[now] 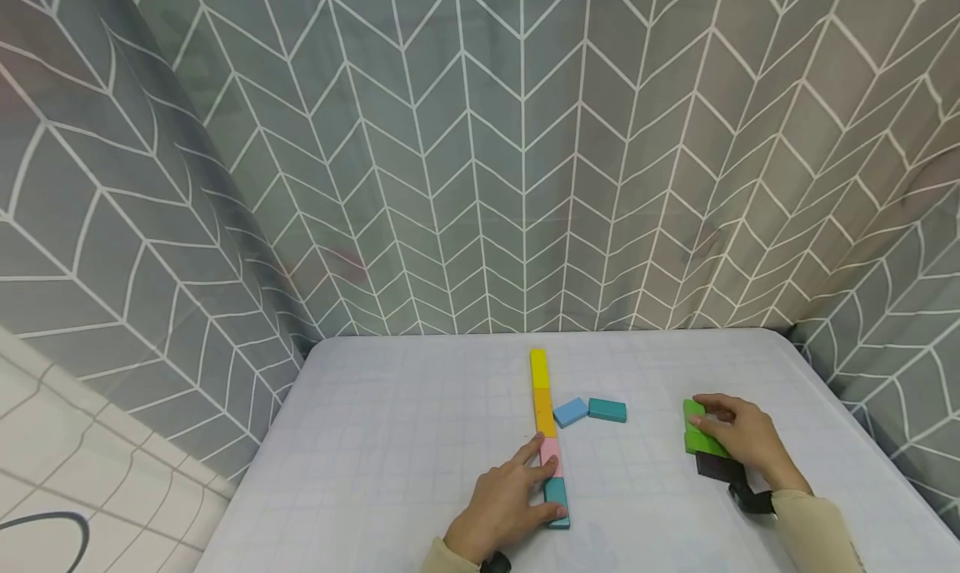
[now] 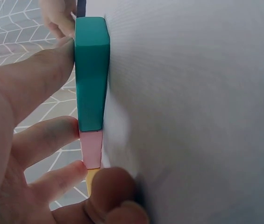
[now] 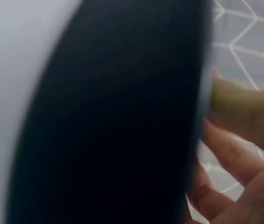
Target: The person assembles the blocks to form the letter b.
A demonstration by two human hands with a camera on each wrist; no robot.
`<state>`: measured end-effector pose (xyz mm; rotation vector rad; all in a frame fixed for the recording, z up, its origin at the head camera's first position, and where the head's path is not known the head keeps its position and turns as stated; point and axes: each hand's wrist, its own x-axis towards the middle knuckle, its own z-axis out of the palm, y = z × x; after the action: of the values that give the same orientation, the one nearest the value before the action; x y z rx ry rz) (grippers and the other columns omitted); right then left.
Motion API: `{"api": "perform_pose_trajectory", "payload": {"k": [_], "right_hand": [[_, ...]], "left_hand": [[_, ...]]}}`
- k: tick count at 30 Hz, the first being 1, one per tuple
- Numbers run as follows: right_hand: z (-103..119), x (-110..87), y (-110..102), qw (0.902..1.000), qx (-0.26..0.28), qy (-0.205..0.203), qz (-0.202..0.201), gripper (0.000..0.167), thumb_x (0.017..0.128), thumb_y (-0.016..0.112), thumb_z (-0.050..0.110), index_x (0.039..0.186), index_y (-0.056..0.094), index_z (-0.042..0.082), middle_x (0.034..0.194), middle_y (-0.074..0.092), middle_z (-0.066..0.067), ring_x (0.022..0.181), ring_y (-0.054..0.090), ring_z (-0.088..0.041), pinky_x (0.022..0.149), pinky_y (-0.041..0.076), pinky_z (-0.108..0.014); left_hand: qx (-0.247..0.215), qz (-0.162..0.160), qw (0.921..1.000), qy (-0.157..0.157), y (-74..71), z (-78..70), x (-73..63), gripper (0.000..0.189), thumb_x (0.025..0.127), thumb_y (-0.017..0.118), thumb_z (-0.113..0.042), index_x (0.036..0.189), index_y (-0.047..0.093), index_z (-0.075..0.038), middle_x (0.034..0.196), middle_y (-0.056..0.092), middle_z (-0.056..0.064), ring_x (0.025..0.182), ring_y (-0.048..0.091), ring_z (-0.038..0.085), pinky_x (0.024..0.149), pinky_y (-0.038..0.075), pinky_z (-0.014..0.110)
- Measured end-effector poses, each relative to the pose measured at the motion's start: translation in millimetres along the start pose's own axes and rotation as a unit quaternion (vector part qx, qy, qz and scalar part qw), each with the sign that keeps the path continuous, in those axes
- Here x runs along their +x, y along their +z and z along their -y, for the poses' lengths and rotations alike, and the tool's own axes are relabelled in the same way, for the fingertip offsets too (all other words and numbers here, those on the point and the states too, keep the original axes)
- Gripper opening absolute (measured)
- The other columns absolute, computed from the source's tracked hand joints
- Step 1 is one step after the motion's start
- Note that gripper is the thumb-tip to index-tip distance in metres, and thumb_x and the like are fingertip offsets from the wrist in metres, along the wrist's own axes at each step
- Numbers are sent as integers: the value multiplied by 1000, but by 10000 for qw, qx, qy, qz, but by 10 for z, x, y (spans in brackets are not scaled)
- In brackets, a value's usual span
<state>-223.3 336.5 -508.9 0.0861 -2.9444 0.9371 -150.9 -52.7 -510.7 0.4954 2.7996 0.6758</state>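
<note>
A straight row on the table holds a yellow block [image 1: 539, 368], an orange-yellow block [image 1: 544, 413], a pink block [image 1: 551, 450] and a teal block [image 1: 556, 491]. My left hand [image 1: 504, 505] lies along its near part with spread fingers. In the left wrist view, the thumb touches the teal block [image 2: 92, 79] and fingertips reach the pink block [image 2: 92, 149]. On the right, my right hand [image 1: 744, 433] pinches a green block [image 1: 692, 412] between thumb and fingers. Beside it lie another green block [image 1: 705, 445] and a black block [image 1: 719, 466], which looms dark and blurred in the right wrist view.
A light blue block [image 1: 571, 412] and a second teal block [image 1: 607, 410] lie just right of the row, nearly end to end. The white table [image 1: 360, 423] is backed by a grey chevron curtain [image 1: 480, 156]. A dark cable [image 1: 71, 519] curves at lower left.
</note>
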Motion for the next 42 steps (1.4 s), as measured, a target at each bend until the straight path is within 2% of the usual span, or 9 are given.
{"api": "perform_pose_trajectory", "payload": {"k": [4, 9, 18, 27, 42], "right_hand": [[190, 8, 110, 9993, 85, -326, 150, 46, 98, 78, 26, 134, 69, -1, 125, 70, -31, 111, 68, -46, 86, 56, -58], [402, 17, 219, 9971, 266, -585, 418, 44, 95, 82, 27, 129, 72, 2, 121, 74, -21, 108, 69, -38, 91, 56, -59], [554, 5, 320, 9916, 458, -964, 726, 43, 91, 85, 27, 126, 73, 5, 121, 75, -11, 109, 70, -33, 94, 56, -52], [601, 6, 328, 9905, 485, -912, 912, 43, 88, 88, 27, 123, 73, 6, 119, 75, -9, 107, 68, -28, 93, 56, -52], [605, -5, 351, 9917, 482, -680, 977, 45, 87, 89, 32, 121, 74, 8, 119, 74, -7, 108, 67, -25, 95, 55, -49]], "left_hand": [[7, -24, 10000, 32, 4, -3, 2, 70, 84, 84, -58, 146, 65, -32, 169, 43, -2, 130, 68, 31, 89, 61, 59], [-65, 21, 10000, -25, 9, 0, 9, 69, 84, 85, -58, 146, 66, -33, 169, 44, 0, 131, 67, 32, 90, 60, 61], [-93, 5, 10000, -6, 5, 9, 14, 69, 83, 85, -58, 145, 66, -33, 169, 44, 0, 128, 68, 34, 88, 60, 61], [-156, -30, 9999, 42, 10, 10, 7, 69, 84, 86, -56, 145, 66, -31, 168, 45, 1, 128, 69, 34, 89, 60, 63], [-131, 36, 9999, -73, 1, -6, 19, 69, 84, 85, -58, 145, 67, -33, 169, 44, 0, 130, 67, 33, 91, 59, 64]]}}
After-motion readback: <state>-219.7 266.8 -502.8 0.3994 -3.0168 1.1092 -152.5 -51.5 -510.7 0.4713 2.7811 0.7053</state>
